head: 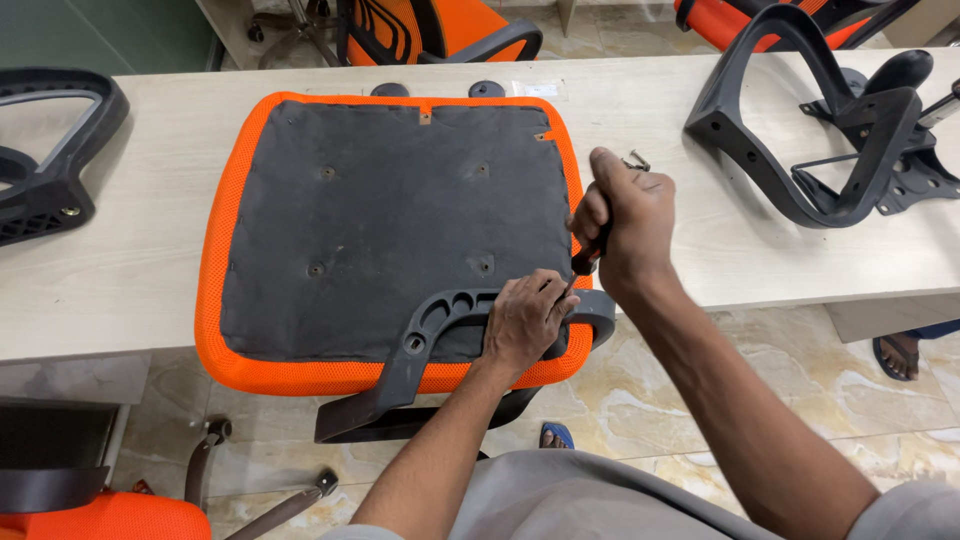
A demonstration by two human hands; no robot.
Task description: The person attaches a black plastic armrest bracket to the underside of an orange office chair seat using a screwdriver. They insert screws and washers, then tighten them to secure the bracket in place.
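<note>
1. An orange chair seat (385, 235) is laid upside down on the pale worktable (150, 270), its dark underside facing up and its near edge overhanging the table.
2. A black plastic armrest (440, 325) is set across the near edge of the seat, one end trailing off below the table edge.
3. The left hand (525, 322) is pressed flat on the armrest with the fingers spread loosely over the bracket; nothing is clasped in it, so it is judged to be only steadying the part.
4. The right hand (625, 225) is closed in a fist around a dark tool handle (585, 258), probably a screwdriver or hex key, though the tip is hidden behind the left hand.
5. The tool is held just above and to the outer side of the left hand, pointing down at the armrest's mounting end.
6. A few loose screws (636, 160) lie on the table just beyond the right fist.
7. As far as can be judged, this armrest is in place and is being fastened; the mounting holes further from the grip are bare, so the opposite side appears not yet fitted.
8. Further black armrest frames (800, 130) lie well apart to the right, unused.
</note>
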